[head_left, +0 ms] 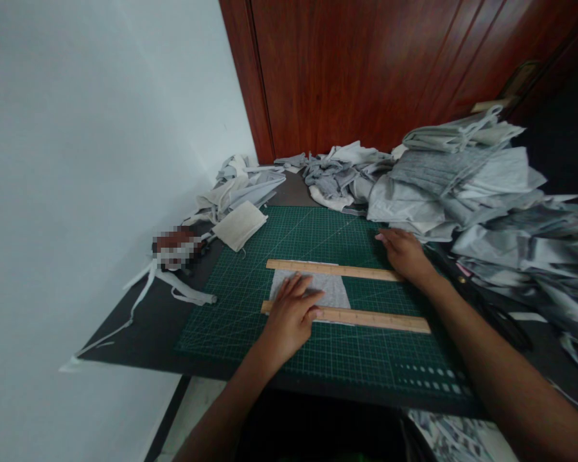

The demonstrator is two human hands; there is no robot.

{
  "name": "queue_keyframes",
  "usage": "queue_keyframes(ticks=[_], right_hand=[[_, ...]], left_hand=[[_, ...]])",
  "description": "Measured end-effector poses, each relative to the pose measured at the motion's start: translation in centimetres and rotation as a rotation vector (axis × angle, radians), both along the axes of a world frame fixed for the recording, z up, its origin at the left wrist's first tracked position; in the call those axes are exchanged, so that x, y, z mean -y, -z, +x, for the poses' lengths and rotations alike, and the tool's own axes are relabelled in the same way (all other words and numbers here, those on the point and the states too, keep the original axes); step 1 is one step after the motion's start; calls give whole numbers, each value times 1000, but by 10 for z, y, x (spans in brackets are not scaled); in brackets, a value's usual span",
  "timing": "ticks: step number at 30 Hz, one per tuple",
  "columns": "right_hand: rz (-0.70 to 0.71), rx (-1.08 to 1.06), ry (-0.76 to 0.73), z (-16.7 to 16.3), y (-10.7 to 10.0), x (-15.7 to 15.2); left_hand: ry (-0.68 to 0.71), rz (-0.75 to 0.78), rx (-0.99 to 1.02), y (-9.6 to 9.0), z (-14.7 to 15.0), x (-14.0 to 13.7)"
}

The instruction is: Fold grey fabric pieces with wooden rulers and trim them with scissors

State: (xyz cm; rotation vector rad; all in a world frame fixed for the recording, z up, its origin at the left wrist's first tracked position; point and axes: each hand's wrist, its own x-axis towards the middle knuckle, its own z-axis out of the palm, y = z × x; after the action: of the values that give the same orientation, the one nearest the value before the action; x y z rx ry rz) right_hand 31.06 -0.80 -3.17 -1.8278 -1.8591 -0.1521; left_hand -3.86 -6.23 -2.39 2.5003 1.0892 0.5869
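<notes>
My left hand (291,314) lies on a grey piece of cloth (337,292), its fingers spread and its thumb side on the lower wooden ruler (376,319). A second wooden ruler (313,266) crosses the cloth's far edge, roughly parallel to the first. Both rulers reach past the cloth to the right. Cloth and rulers rest on a green cutting mat (241,321). My right hand (404,253) is over the mat's right side, near the far ruler's right end. Its fingers are bent together, with a small pale pink bit at the tips that I cannot identify.
A tall heap of grey cloth (443,173) stands at the back right, with more scraps (341,170) behind the mat. Folded pale cloth (241,224) overlaps the mat's left corner. Fabric strips (187,292) trail along the left. A wall and a wooden door (366,70) bound the table.
</notes>
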Motion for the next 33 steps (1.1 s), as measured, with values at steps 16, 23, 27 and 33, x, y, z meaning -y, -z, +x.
queue_keyframes(ticks=[16,23,27,33], right_hand=[[-72,-24,-10,18,12,-12],[-44,-102,20,15,11,-8],[-38,-164,-4,11,2,-3],[-31,-298,-125,-12,-27,15]], left_hand=[[30,39,133,1,2,1],[25,25,136,6,2,2],[27,1,118,5,2,2],[26,-9,115,4,2,2]])
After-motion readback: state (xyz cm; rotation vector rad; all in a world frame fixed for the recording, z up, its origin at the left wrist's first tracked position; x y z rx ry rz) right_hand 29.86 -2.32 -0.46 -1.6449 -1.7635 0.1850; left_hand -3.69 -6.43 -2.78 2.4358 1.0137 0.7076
